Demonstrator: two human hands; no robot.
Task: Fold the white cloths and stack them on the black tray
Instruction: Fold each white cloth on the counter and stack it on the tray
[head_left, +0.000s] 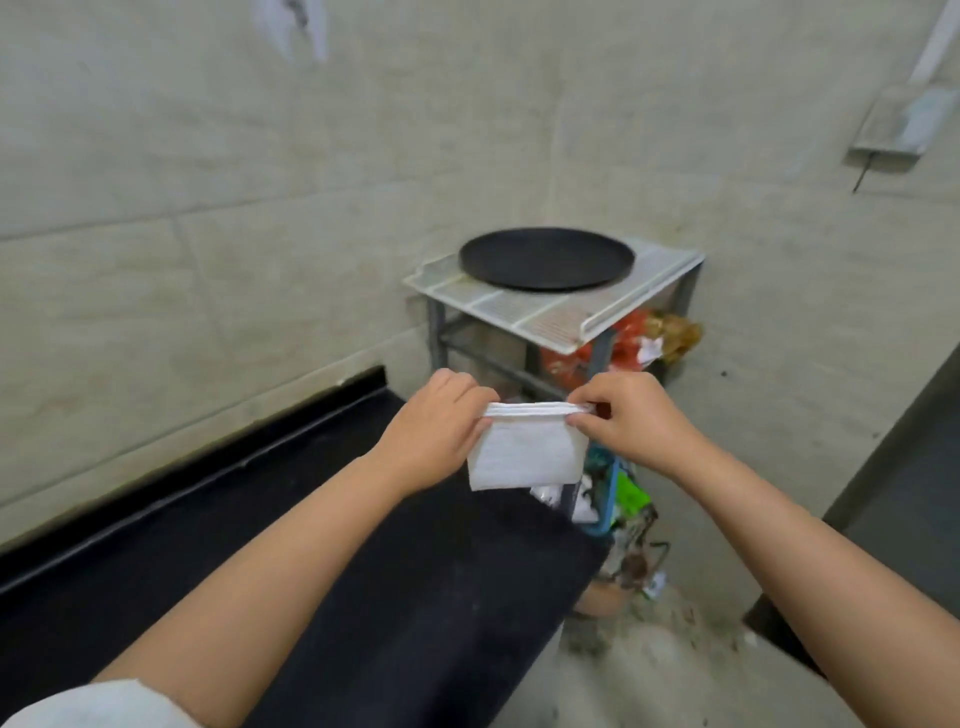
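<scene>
Nearest the viewer, a pale sleeve edge (98, 704) shows at the lower left, and both bare forearms reach forward over a black table (311, 571) that runs from the lower left toward the centre along a tiled wall (208, 182). The left hand (434, 431) and the right hand (631, 421) hold a folded white cloth (524, 449) in the air above the far end of the table. Each hand pinches one upper corner between thumb and curled fingers, the left at the cloth's left end and the right at its right end. The cloth is a small rectangle of several layers; its top edge, where the layer edges show as stacked lines, runs left to right between the two hands, and this is its long axis. The flat face of the cloth hangs downward from that edge and faces the viewer. Beyond the cloth's lower right, a cluttered bin (608, 499) of mixed rubbish stands on the floor beside the table. Farther back, a metal stand (447, 332) carries a white grid rack (561, 317), and the round black tray (545, 257) lies flat on it, well apart from the cloth, with nothing on it.
</scene>
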